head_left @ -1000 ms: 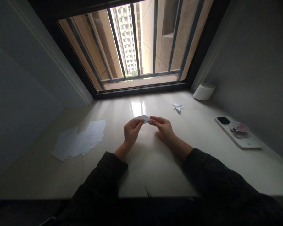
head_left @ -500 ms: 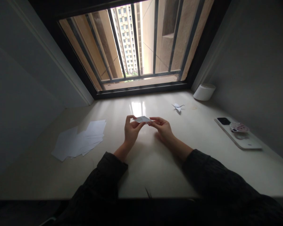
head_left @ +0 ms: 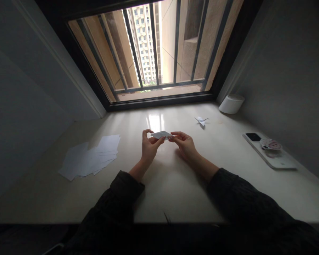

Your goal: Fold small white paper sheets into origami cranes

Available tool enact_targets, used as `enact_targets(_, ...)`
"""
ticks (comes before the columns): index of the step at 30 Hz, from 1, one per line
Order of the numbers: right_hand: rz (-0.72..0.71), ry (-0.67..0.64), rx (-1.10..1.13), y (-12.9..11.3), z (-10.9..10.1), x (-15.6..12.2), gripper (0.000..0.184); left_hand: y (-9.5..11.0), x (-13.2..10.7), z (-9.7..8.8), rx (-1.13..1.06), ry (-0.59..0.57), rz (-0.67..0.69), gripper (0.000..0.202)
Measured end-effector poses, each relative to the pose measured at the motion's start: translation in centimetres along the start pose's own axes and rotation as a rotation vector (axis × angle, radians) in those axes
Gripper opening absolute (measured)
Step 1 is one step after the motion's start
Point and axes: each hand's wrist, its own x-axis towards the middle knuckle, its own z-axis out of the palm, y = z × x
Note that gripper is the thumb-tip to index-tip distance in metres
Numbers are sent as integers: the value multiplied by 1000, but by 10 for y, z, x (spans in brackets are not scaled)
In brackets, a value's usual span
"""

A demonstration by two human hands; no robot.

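Daylight from a barred window with a dark frame (head_left: 162,104) falls across a pale, glossy tabletop (head_left: 172,191) set between two grey walls. Over the middle of this surface, the person's left hand (head_left: 149,147) and right hand (head_left: 184,143) together grip a small, whitish, diamond-shaped piece of folded paper (head_left: 158,134). The left thumb presses its near edge while the left index finger bends around near its left tip; the right thumb and fingers pinch its right end. Fingertips cover that end and part of the near edge, so the folds there cannot be made out.

Dark, loose sleeves (head_left: 126,186) run from both wrists to the near edge of the tabletop. Beyond the right hand and to its right, well apart from it, sits a small white paper crane (head_left: 201,122) with thin, pointed ends. To the left of the left hand, also apart, loose white paper sheets (head_left: 89,157) lie flat in an overlapping spread. Farther right, a white phone (head_left: 279,162) lies with its black camera block upward, and a round, pinkish grip (head_left: 271,143) hides part of its back. Behind the phone, near the window's right corner, stands a white, rounded container-like object (head_left: 231,104) beside the wall.
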Motion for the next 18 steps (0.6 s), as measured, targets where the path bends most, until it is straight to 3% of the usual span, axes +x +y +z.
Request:
enact_targets(7,-5,13,-13,-1,1,-1,33,-2,-1,-1,12,29,-70,59)
enact_targets(10,-29,31,-10,-2,2,-1,32,-1,-2,-2,100,52,8,56)
enact_targets(13,-46,42,8,-2,2,-1,30,0,-3,-3,185,47,110,41)
enact_targets(18,-33,33,29,0,3,-1,30,-3,-2,-4,253,28,171,25)
